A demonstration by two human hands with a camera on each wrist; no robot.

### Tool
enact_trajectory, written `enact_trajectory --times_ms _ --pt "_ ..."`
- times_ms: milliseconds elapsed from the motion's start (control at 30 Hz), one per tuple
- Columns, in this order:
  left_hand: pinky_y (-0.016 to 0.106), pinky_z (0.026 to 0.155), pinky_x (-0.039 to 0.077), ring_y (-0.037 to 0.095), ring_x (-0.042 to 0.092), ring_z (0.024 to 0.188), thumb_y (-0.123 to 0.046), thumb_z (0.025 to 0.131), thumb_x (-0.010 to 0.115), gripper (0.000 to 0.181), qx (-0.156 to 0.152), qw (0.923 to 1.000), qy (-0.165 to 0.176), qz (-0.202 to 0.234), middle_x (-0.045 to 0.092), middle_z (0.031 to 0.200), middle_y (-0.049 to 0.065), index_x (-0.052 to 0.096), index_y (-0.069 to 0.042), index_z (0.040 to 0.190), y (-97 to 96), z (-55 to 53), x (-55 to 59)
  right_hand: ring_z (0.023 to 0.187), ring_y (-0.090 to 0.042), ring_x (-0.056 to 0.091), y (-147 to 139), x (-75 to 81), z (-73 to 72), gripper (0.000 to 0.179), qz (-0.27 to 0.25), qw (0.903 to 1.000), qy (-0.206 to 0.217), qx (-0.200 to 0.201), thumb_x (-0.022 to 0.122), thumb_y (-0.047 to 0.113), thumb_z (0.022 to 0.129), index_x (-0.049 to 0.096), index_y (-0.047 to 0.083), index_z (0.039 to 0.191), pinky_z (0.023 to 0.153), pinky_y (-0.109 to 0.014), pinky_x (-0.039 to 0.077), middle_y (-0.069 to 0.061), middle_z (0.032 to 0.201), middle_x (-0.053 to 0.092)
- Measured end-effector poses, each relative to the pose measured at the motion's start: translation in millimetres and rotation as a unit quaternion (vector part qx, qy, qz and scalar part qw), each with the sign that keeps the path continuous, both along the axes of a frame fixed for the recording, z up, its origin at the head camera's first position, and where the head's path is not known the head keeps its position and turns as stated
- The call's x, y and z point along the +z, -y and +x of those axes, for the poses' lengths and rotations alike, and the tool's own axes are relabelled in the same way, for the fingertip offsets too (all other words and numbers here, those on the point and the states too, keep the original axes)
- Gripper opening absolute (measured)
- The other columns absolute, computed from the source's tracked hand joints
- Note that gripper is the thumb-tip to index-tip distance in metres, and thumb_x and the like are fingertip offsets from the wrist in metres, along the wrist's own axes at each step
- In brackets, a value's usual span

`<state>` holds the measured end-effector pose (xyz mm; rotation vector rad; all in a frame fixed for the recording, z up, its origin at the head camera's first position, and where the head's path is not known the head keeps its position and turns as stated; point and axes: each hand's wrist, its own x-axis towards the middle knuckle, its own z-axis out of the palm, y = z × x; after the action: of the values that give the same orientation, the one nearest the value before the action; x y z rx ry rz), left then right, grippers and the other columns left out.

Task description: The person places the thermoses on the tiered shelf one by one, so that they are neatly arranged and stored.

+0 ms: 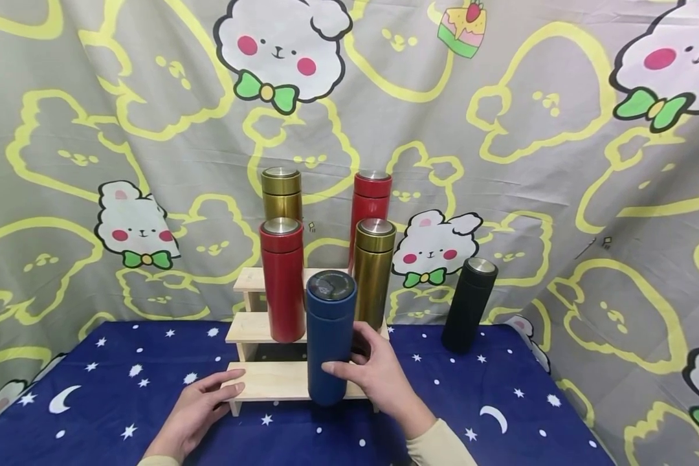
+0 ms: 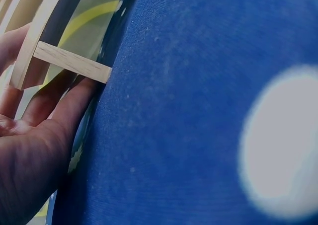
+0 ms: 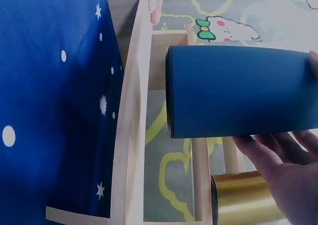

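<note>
My right hand (image 1: 381,375) grips a blue thermos bottle (image 1: 331,336) upright, with the thumb on its near side. In the right wrist view a gap shows between the bottle's base and the bottom step (image 3: 131,125) of a three-tier wooden stand (image 1: 268,380). My left hand (image 1: 200,404) holds the left end of that bottom step; the left wrist view shows its fingers around the board, close to a stand leg (image 2: 74,62). On the middle step are a red thermos (image 1: 282,285) and a gold thermos (image 1: 374,278), the latter partly hidden behind the blue bottle and right hand.
Another gold thermos (image 1: 281,194) and another red thermos (image 1: 371,194) stand at the top step, partly hidden. A black thermos (image 1: 468,307) stands on the dark blue star-patterned cloth (image 1: 122,388) to the right. A cartoon-print curtain (image 1: 180,129) hangs behind.
</note>
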<state>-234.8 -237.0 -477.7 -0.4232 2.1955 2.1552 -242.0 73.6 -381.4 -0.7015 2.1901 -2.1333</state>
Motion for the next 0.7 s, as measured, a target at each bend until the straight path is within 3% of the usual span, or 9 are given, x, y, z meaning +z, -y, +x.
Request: enact_trajectory --times_ms 500,700 --pt "0.04 0.088 0.052 0.02 0.06 0.101 -0.018 0.086 0.078 0.041 0.005 0.9999 -0.006 0.012 0.041 0.143 0.023 0.069 -0.001 0.121 -0.7 1.0 0.5 0.11 -0.028 0.059 26 -6.2 -4.2 0.059 -0.022 0.9993 0.001 0.029 0.082 0.005 0.078 0.055 0.002 0.131 0.094 -0.039 0.05 -0.014 0.118 0.062" --pt "0.043 0.09 0.052 0.02 0.059 0.102 -0.02 0.086 0.079 0.042 0.003 0.9999 0.004 0.009 0.038 0.145 0.025 0.069 -0.002 0.122 -0.7 0.7 0.7 0.11 -0.026 0.059 34 -7.4 -5.2 0.058 -0.017 0.9992 0.016 0.032 0.082 0.006 0.079 0.056 0.005 0.131 0.096 -0.039 0.049 -0.012 0.118 0.062"
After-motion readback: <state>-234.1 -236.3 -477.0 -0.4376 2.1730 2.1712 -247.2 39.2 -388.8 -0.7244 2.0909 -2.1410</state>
